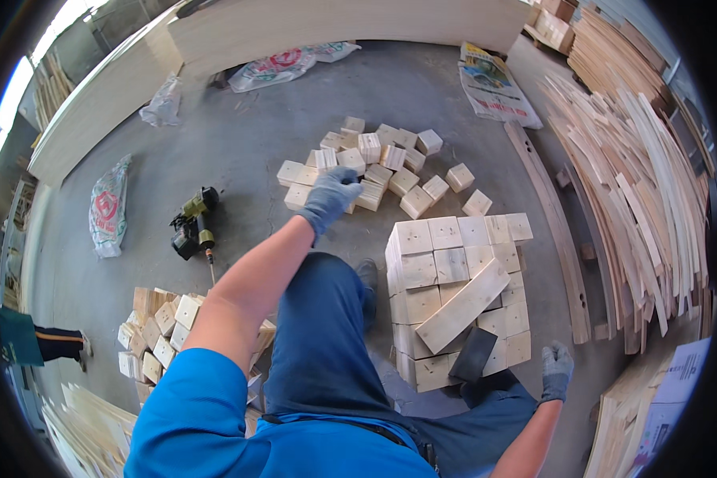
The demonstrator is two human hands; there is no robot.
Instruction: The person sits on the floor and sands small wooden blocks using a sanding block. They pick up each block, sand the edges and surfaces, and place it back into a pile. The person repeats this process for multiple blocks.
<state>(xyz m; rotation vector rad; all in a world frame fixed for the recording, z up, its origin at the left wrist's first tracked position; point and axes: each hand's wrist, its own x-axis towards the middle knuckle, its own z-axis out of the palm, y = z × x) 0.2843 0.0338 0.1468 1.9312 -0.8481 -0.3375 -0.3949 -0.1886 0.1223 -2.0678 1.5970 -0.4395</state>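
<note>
My left hand (332, 195), in a grey glove, reaches into a loose group of pale wooden blocks (404, 182) on the floor ahead. Its fingers curl down among the blocks, and what they close on is hidden. Beside the stack of wooden blocks (418, 271), my gloved right hand (557, 370) hangs low with its fingers curled and nothing visible in them. A short flat board (462, 307) lies slantwise over that stack. Near the board's lower end is a dark grey rectangular piece (472, 354).
A green and black cordless power tool (195, 223) lies on the floor at left. More wooden blocks (165, 334) are heaped behind my left arm. Long wooden strips (629, 207) are piled at right, beside a long beam (550, 231). Printed sacks (109, 205) lie about. Another person's leg (60, 341) shows at far left.
</note>
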